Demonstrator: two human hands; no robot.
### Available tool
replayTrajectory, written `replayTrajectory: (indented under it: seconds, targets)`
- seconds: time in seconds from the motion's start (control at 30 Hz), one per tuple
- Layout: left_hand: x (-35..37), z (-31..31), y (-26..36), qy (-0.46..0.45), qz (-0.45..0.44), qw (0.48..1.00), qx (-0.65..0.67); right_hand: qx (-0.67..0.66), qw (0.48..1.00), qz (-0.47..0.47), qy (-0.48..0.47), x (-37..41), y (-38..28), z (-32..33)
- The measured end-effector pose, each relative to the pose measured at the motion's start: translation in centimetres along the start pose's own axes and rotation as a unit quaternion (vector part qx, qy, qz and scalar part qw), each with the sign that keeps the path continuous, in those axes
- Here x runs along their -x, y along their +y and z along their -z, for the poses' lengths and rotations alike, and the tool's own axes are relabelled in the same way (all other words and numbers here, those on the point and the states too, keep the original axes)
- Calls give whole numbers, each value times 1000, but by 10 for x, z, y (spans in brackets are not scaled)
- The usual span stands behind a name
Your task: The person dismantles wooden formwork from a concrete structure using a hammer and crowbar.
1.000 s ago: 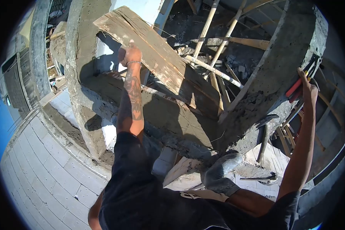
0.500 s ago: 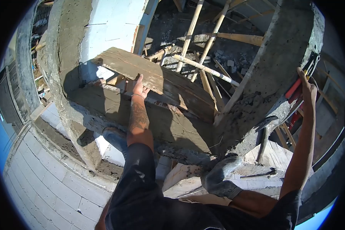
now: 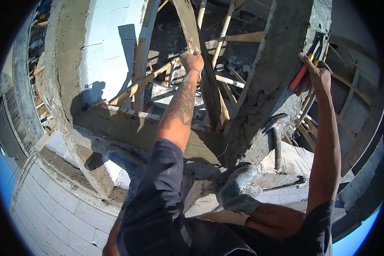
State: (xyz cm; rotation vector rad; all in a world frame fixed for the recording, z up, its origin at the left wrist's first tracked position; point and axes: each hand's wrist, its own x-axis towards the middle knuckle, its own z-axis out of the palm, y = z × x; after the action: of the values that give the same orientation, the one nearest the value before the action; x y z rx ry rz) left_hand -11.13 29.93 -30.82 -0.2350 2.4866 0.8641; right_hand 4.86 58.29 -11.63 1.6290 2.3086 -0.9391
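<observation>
My left hand [image 3: 192, 61] grips the edge of a weathered wooden board [image 3: 186, 23], which stands steeply on end beyond the concrete ledge [image 3: 115, 126]. Its lower part is in shadow. At the right, my right hand [image 3: 319, 77] is closed round red-handled pliers [image 3: 300, 79] held beside the rough concrete column [image 3: 260, 74]. Dark metal shows above that hand, but I cannot make out whether it is the pliers' jaws. A hammer [image 3: 277, 143] hangs by its head at the column's foot, below the right hand.
Wooden poles [image 3: 219, 40] and rubble fill the drop beyond the ledge. My boots [image 3: 239, 183] stand near its inner edge. Another hammer-like tool [image 3: 286, 184] lies at the lower right. A pale block wall [image 3: 111, 47] rises at the upper left; grey blockwork [image 3: 51, 205] curves below.
The board has swung from lying slantwise across the opening to steeply upright. My left hand has moved up and right with it. The pliers remain in my right hand as the view shifts.
</observation>
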Motion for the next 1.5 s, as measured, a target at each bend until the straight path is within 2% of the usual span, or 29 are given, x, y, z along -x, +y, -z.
replayTrajectory:
  seconds: [0.03,0.07,0.13,0.2,0.23,0.27,0.3,0.37,0.4,0.43,0.57,0.6,0.63,0.7,0.77,0.8,0.87,0.9,0.93,1.0,1.1,1.2,1.27,1.3,1.33,1.37,1.4,1.43,1.5]
  targets:
    - [1,-11,3,18,15,999,24,11,1000,-3,9,-2,-3,2]
    - [3,-6,4,19,-25,999,38,18,1000,-15,13,0,0,1]
    - [-2,6,7,46,-46,997,-42,-16,1000,-13,10,-6,13,-4]
    - [-41,21,-4,93,-94,989,66,12,999,-20,22,0,3,-1]
    - [-56,33,-2,165,-83,982,-42,6,1000,-21,21,-1,1,0]
    - [-64,60,3,145,-95,985,-24,1,1000,-26,14,0,4,0]
    - [-59,87,20,111,-157,981,-34,-4,1000,-31,2,-7,14,-4]
    - [-52,124,81,153,-196,967,-52,4,999,-27,21,-3,13,-6]
    - [-68,136,108,194,-285,935,-75,13,999,-19,47,-5,10,-5]
    - [-82,149,144,191,-303,926,-119,8,999,-37,9,-8,11,-4]
    - [-58,157,222,241,-276,925,-99,26,998,-53,-13,3,-4,5]
    - [-49,155,249,258,-270,924,-84,-1,999,-12,46,6,-3,1]
    - [-41,152,272,272,-264,923,-69,10,999,-28,28,7,-7,4]
    - [-56,159,251,167,-391,905,-2,15,999,-50,17,9,-7,6]
    - [-28,147,225,136,-278,950,-34,0,999,-43,27,12,-7,5]
    - [-24,132,199,138,-258,955,-49,6,998,-48,40,14,-10,6]
    - [5,108,152,108,-246,963,-21,5,998,-50,40,14,-12,7]
    - [5,81,114,152,-282,947,-30,3,997,-36,67,16,-12,6]
    - [21,69,96,125,-230,965,-24,0,997,-48,54,16,-14,8]
    - [31,40,51,112,-209,971,-40,4,998,-59,35,14,-11,8]
    - [47,18,34,76,-175,981,-19,-9,997,-46,53,16,-13,8]
    - [30,-4,42,88,-178,980,-12,12,996,-67,49,16,-14,8]
    - [9,-10,79,124,-191,974,-17,9,997,-58,53,15,-13,8]
    - [-10,-10,102,98,-201,974,33,7,997,-54,57,14,-11,6]
    - [-25,-1,134,33,-180,982,41,5,997,-50,60,13,-10,5]
    - [-57,0,148,-27,-256,964,63,7,997,-49,59,13,-10,7]
    - [-59,9,175,-7,-172,984,47,3,998,-49,49,14,-12,9]
    - [-72,20,191,-68,-149,985,51,-3,998,-51,36,15,-13,9]
    - [-56,57,211,-82,-211,972,67,-12,998,-48,32,16,-10,8]
